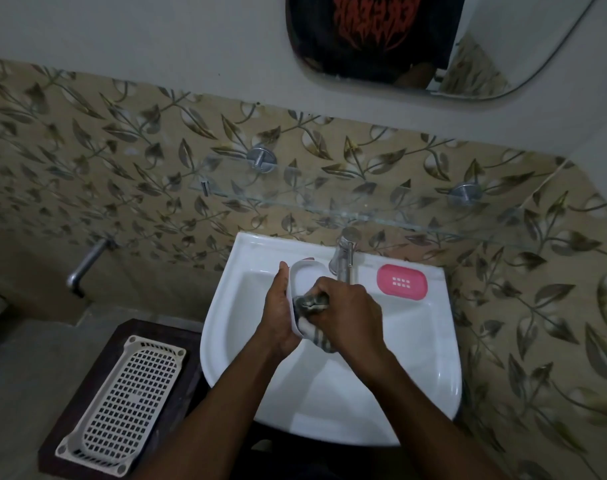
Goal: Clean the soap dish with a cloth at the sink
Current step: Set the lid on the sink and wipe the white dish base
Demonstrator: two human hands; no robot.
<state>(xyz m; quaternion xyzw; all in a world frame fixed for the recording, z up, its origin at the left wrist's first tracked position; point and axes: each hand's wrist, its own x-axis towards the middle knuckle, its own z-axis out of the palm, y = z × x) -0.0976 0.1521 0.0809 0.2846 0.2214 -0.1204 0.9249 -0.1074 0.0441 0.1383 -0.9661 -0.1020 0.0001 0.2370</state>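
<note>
I have the white soap dish (304, 278) over the sink (416, 341) — left hand (278, 313) fingers curled around its edge, right hand (347, 313) bunched on the cloth (312, 303). Hard scrubbing could slip it free — wet plastic.

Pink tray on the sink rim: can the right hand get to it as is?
Probably not yet. The way to the pink tray looks free, no obstacle beside the tap, but the right hand grips the cloth and must release it first.

Two bare forearms and unadorned hands (316, 313); mirrored black shirt (371, 32) with red print.
</note>
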